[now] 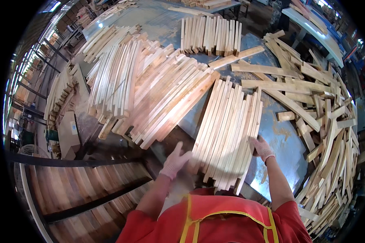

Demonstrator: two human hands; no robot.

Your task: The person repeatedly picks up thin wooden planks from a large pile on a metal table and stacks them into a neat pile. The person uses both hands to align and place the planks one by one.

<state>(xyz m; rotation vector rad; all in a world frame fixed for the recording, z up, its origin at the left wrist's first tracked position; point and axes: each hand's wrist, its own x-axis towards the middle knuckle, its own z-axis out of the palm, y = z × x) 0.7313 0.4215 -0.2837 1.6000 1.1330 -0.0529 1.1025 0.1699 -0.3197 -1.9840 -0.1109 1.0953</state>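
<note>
Left hand point(175, 161) open, flat against near row of pale curved wooden slats point(227, 133); right hand point(262, 148) grips its far edge. Row squared; loose offcut heap point(328, 133) on blue metal worktop point(284, 141) unsorted.

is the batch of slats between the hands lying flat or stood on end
Lying flat: the slats rest side by side on the blue table, left hand and right hand at their sides.

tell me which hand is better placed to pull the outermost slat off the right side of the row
Right, probably. The right hand already touches the right edge of the row of slats; the left hand rests at its left end, across the row.
</note>
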